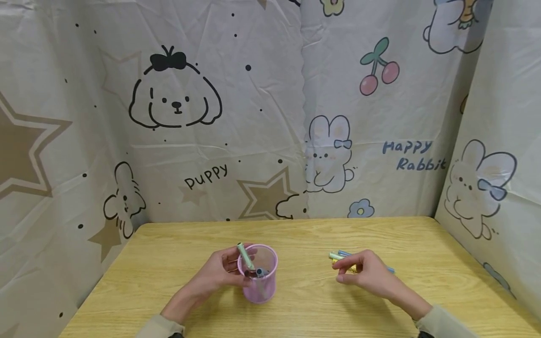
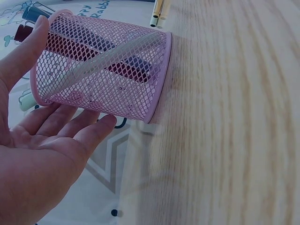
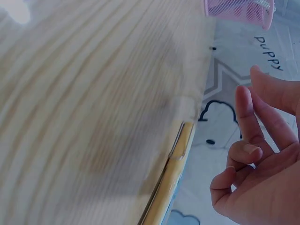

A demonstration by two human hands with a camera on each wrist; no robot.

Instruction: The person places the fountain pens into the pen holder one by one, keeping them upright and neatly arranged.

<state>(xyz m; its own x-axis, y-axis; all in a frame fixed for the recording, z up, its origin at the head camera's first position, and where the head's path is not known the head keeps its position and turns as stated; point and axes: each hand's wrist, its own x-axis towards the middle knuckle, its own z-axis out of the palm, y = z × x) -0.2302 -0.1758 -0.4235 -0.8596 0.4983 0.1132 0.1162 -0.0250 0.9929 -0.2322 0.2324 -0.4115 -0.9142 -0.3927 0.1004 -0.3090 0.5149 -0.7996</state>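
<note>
A pink mesh pen holder [image 1: 262, 292] stands upright on the table, with my left hand [image 1: 211, 274] around its left side. The left thumb lies across the near side and the fingers reach behind. Inside are a pale green pen [image 1: 245, 256] leaning out to the left, a dark red pen [image 2: 23, 33] and a blue pen [image 2: 30, 14]. To the right, my right hand [image 1: 368, 276] hovers above several pens, fingers loosely bent and holding nothing. Among these are a yellow pen [image 3: 168, 185], a pale green pen [image 1: 335, 256] and a blue pen [image 1: 344, 253], partly hidden by the hand.
The wood-grain table [image 1: 203, 239] ends at a printed cloth [image 1: 253, 141] hanging behind it. Similar cloth hangs along the left and right sides. A stretch of tabletop lies between the pen holder and the loose pens.
</note>
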